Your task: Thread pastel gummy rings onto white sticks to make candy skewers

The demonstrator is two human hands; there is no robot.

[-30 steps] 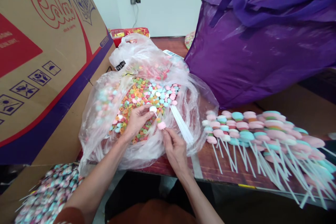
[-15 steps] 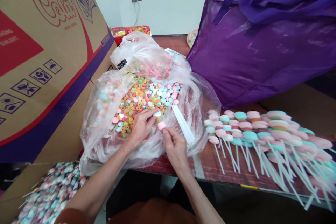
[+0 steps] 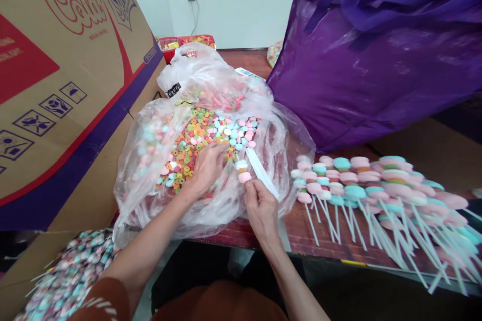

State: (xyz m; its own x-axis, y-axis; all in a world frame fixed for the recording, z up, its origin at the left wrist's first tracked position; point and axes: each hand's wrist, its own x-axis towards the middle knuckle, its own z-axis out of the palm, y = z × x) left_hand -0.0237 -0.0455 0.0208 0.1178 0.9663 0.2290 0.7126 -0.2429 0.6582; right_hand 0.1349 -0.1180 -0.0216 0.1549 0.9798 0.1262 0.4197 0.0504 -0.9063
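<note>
My right hand [image 3: 261, 204] is closed around the lower end of a candy skewer [image 3: 242, 170]. Its stack runs from pink at the bottom through orange and white to pale blue on top; the stick is hidden in my fingers. My left hand [image 3: 208, 169] is down at the loose candies, fingers curled together at the edge of the ring-shaped gummies [image 3: 187, 148]. Whatever its fingertips pinch is hidden. Pink, blue and white marshmallow-like pieces [image 3: 235, 133] lie beside the gummies in an opened clear plastic bag [image 3: 297, 130]. White sticks [image 3: 260, 169] lie just beyond my right hand.
Finished candy skewers [image 3: 376, 185] are piled along the table's right front edge. A purple bag [image 3: 361, 70] stands behind them. To the left rises a large cardboard box [image 3: 86, 90], with many more candy skewers [image 3: 75, 281] low beside it. A red basket [image 3: 169, 47] sits at the back.
My left hand has left the top of the skewer and moved back onto the loose candies. My right hand has shifted slightly right with the skewer, whose blue-topped stack is now in plain sight.
</note>
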